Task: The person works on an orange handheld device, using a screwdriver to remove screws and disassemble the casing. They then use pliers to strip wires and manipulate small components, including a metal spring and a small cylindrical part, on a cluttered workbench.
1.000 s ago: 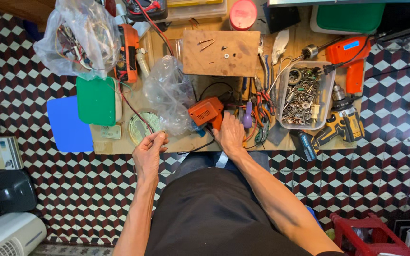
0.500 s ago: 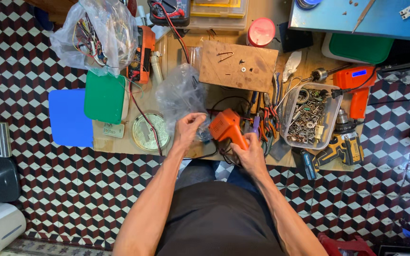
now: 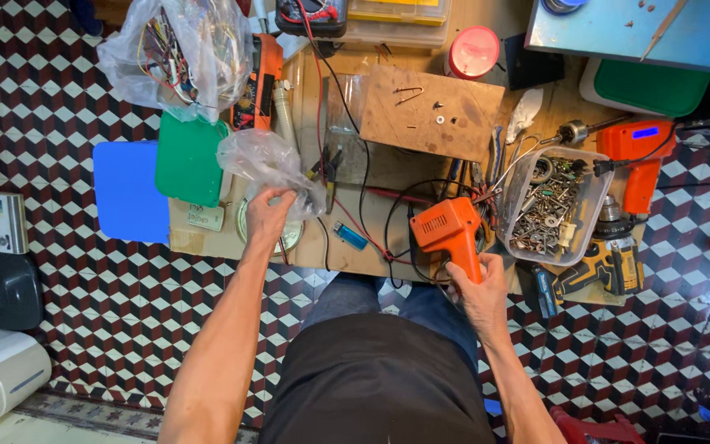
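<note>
Head view, straight down onto a cluttered wooden table [image 3: 371,164]. Left hand [image 3: 269,218] pinched shut on a crumpled clear plastic bag [image 3: 269,164], lifted just above a round tin lid [image 3: 289,240]. Right hand [image 3: 478,284] wrapped tight around the grip of an orange soldering gun [image 3: 445,230], held at the table's near edge. Right of the gun, a clear tub of screws [image 3: 556,205]; left of it, a blue lighter [image 3: 348,236]; behind it, a wooden board [image 3: 433,111] and tangled black cables [image 3: 388,205].
</note>
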